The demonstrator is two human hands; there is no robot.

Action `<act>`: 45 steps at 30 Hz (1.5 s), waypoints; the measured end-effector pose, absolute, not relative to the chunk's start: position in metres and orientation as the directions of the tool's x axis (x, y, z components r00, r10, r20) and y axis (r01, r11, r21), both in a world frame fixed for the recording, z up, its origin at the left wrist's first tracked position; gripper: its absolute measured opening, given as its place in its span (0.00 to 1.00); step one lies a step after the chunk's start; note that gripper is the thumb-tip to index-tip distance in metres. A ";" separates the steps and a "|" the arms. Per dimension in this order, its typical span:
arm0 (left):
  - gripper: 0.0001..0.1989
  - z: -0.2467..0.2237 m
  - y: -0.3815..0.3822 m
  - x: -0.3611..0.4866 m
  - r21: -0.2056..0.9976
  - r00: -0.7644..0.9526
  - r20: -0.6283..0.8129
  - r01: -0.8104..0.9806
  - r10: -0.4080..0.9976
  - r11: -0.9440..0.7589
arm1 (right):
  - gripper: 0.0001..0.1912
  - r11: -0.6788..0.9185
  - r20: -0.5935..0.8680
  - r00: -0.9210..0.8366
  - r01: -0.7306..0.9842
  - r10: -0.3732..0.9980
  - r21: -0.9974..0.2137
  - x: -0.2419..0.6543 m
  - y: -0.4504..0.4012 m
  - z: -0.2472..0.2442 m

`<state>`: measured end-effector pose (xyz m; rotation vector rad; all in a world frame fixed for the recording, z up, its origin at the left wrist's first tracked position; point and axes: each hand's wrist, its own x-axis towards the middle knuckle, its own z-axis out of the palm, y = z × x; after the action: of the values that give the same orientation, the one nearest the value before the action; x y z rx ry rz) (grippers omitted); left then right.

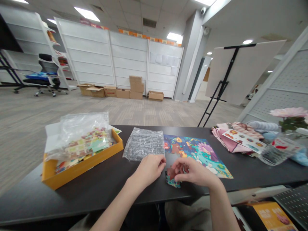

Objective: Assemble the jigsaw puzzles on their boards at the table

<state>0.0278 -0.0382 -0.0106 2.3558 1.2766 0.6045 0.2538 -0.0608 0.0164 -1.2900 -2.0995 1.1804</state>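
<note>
My right hand [191, 170] curls its thumb and fingers around the edge of a brown jigsaw puzzle piece [170, 173], above a small stack of puzzle pieces [173, 183] near the table's front edge. Just left of the stack, my left hand [152, 165] is closed with its fingers bent down; whatever may be in them is hidden. Behind my hands lies a partly assembled puzzle [204, 150] with colourful animals and plants, its left lower part open to the black tabletop. A clear printed plastic bag [143, 144] lies flat beyond my left hand.
On the left, a yellow box [81, 168] holds loose puzzle pieces and a clear bag. Folded pink cloths [228, 142], a sticker sheet [244, 140], a clear plastic package [276, 152] and a pink flower [290, 112] sit at the right of the black table [108, 186].
</note>
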 end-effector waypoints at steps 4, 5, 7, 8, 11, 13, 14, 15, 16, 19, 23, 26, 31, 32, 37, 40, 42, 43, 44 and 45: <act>0.09 -0.013 -0.041 0.037 0.328 0.565 0.288 0.700 0.773 -0.634 | 0.08 0.287 0.112 -0.306 0.620 0.946 -0.731 0.271 -0.045 0.003; 0.10 -0.013 -0.041 0.039 0.286 0.584 0.296 0.700 0.755 -0.654 | 0.08 0.303 0.164 -0.268 0.645 0.949 -0.701 0.273 -0.040 -0.001; 0.11 -0.016 -0.040 0.042 0.233 0.608 0.285 0.706 0.741 -0.669 | 0.07 0.359 0.271 -0.239 0.697 0.932 -0.620 0.274 -0.030 -0.012; 0.11 -0.017 -0.039 0.043 0.219 0.612 0.275 0.711 0.741 -0.668 | 0.06 0.389 0.314 -0.245 0.721 0.917 -0.573 0.272 -0.026 -0.018; 0.11 -0.020 -0.035 0.045 0.189 0.610 0.265 0.726 0.746 -0.661 | 0.09 0.425 0.359 -0.274 0.778 0.892 -0.463 0.264 -0.019 -0.034; 0.11 -0.021 -0.033 0.044 0.176 0.602 0.274 0.735 0.750 -0.655 | 0.12 0.414 0.333 -0.285 0.801 0.899 -0.433 0.260 -0.016 -0.042; 0.11 -0.021 -0.032 0.044 0.171 0.597 0.276 0.741 0.753 -0.650 | 0.13 0.406 0.315 -0.288 0.808 0.904 -0.427 0.259 -0.016 -0.044; 0.11 -0.021 -0.031 0.044 0.170 0.591 0.274 0.747 0.759 -0.643 | 0.14 0.400 0.301 -0.290 0.811 0.908 -0.427 0.260 -0.015 -0.046; 0.12 -0.020 -0.030 0.043 0.172 0.585 0.268 0.753 0.766 -0.635 | 0.14 0.396 0.290 -0.291 0.811 0.912 -0.431 0.261 -0.015 -0.047; 0.12 -0.018 -0.029 0.042 0.175 0.562 0.248 0.775 0.789 -0.607 | 0.14 0.385 0.271 -0.287 0.807 0.919 -0.449 0.270 -0.014 -0.048; 0.11 -0.016 -0.026 0.043 0.157 0.534 0.225 0.806 0.815 -0.571 | 0.13 0.371 0.280 -0.264 0.806 0.923 -0.461 0.280 -0.012 -0.050; 0.12 -0.016 -0.025 0.045 0.157 0.512 0.225 0.820 0.829 -0.550 | 0.10 0.378 0.293 -0.264 0.800 0.919 -0.467 0.284 -0.012 -0.051; 0.10 -0.016 -0.023 0.050 0.163 0.506 0.233 0.821 0.830 -0.547 | 0.08 0.340 0.263 -0.237 0.812 0.935 -0.474 0.287 -0.015 -0.046; 0.10 -0.016 -0.023 0.051 0.163 0.510 0.234 0.818 0.827 -0.551 | 0.08 0.331 0.255 -0.233 0.816 0.939 -0.473 0.288 -0.016 -0.045; 0.10 -0.014 -0.020 0.056 0.151 0.533 0.256 0.802 0.806 -0.578 | 0.07 0.318 0.221 -0.240 0.828 0.945 -0.462 0.298 -0.021 -0.037; 0.11 -0.009 -0.014 0.058 0.127 0.550 0.256 0.796 0.795 -0.592 | 0.07 0.309 0.193 -0.246 0.833 0.950 -0.459 0.304 -0.024 -0.033; 0.12 -0.006 -0.007 0.060 0.110 0.562 0.245 0.794 0.790 -0.599 | 0.07 0.305 0.174 -0.252 0.832 0.952 -0.463 0.307 -0.024 -0.031; 0.13 -0.004 -0.003 0.061 0.102 0.572 0.230 0.790 0.787 -0.605 | 0.07 0.304 0.167 -0.255 0.831 0.952 -0.466 0.308 -0.024 -0.030; 0.14 -0.003 0.002 0.062 0.097 0.587 0.211 0.783 0.781 -0.615 | 0.07 0.303 0.163 -0.256 0.829 0.953 -0.470 0.308 -0.024 -0.029; 0.16 -0.001 0.006 0.063 0.094 0.603 0.187 0.774 0.775 -0.626 | 0.07 0.300 0.161 -0.253 0.827 0.954 -0.475 0.308 -0.023 -0.029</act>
<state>0.0630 0.0060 -0.0012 2.8099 1.3578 0.3302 0.3080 -0.0231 -0.0293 -1.5900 -2.1582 0.4133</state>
